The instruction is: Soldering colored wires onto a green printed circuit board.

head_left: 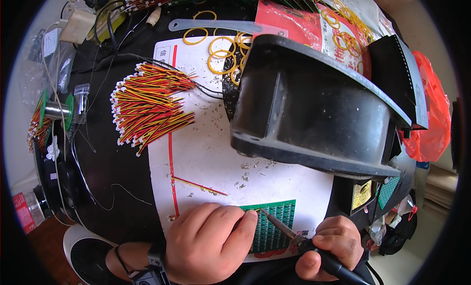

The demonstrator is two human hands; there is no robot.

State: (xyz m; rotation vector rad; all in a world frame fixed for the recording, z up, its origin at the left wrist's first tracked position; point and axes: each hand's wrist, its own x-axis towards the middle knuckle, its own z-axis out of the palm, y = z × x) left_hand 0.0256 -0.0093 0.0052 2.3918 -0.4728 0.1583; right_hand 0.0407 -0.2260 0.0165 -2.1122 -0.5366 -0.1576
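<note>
At a black table (115,165), beside a pale wall (417,25) at right, above reddish-brown floor (46,246) at lower left.

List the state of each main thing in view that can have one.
Left hand: fingers bent, over the board's left side
Right hand: closed around the soldering iron
Soldering iron: slanted, tip near the board's top edge; heat not visible
Circuit board: partly covered
White sheet: spread out, littered with specks
Single wire: loose, nearly straight
Wire bundle: heaped, fanned
Solder spool: partly wound
Red bag: crumpled
</note>
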